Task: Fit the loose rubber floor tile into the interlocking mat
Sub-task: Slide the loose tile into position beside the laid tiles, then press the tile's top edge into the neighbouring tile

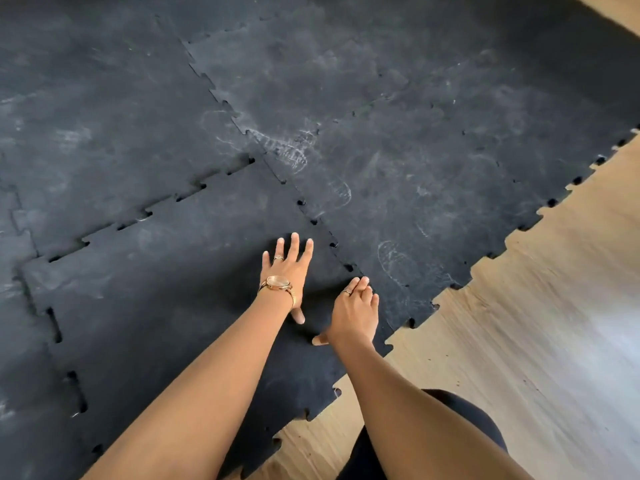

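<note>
The loose black rubber tile (166,296) lies at the near corner of the interlocking mat (381,98). Its toothed edges sit close to the neighbouring tiles, with small dark gaps showing along the far seam and the left seam. My left hand (287,271), with a gold watch on the wrist, rests flat on the tile with fingers spread. My right hand (353,310) presses down near the tile's right seam, fingers together and thumb out. Neither hand holds anything.
The dusty black mat, marked with pale shoe prints, fills the upper and left parts of the view. Light wooden floor (519,323) runs along the mat's jagged right edge. My knee in dark clothing (464,420) shows at the bottom.
</note>
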{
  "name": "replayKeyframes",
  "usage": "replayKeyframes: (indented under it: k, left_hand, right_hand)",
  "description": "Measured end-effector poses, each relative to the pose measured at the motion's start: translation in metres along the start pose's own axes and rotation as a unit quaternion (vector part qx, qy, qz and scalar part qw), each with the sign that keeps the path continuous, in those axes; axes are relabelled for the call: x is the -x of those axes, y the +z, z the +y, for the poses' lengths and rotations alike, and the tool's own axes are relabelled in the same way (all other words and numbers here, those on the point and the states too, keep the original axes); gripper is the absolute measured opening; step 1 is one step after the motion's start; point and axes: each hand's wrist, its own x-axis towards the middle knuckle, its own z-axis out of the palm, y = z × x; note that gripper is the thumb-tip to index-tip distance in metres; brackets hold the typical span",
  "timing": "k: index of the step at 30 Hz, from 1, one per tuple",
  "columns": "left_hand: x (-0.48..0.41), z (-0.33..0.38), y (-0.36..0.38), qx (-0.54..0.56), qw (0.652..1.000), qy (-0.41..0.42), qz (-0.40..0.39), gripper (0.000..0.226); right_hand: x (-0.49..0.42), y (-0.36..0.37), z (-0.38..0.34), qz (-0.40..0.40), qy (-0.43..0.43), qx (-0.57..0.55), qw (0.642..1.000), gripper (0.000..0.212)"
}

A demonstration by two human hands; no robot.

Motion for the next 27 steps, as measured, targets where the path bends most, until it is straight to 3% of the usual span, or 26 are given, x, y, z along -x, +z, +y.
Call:
replayKeyframes:
  k: [8, 15, 21, 23, 27]
  left_hand:
    - [-0.010, 0.001, 0.006, 0.014, 0.999, -0.036, -0.024, 0.159]
    - [-0.005, 0.006, 0.002, 0.043, 0.997, -0.051, -0.031, 0.157]
    - [-0.014, 0.019, 0.000, -0.100, 0.994, -0.015, 0.039, 0.161]
    - [-0.023, 0.018, -0.002, -0.112, 0.993, 0.014, 0.044, 0.153]
    - [-0.026, 0.017, -0.004, -0.122, 0.992, 0.019, 0.004, 0.169]
  right_hand:
    - [-0.014, -0.002, 0.002, -0.015, -0.017, 0.016, 1.000, 0.146]
    - [-0.014, -0.010, 0.001, 0.030, 0.013, -0.048, 0.998, 0.117]
    - [-0.019, -0.013, 0.003, -0.006, 0.005, -0.022, 1.000, 0.123]
    - [-0.022, -0.014, -0.003, -0.003, 0.012, -0.021, 1.000, 0.116]
    - [-0.027, -0.016, -0.017, 0.001, 0.031, -0.058, 0.998, 0.097]
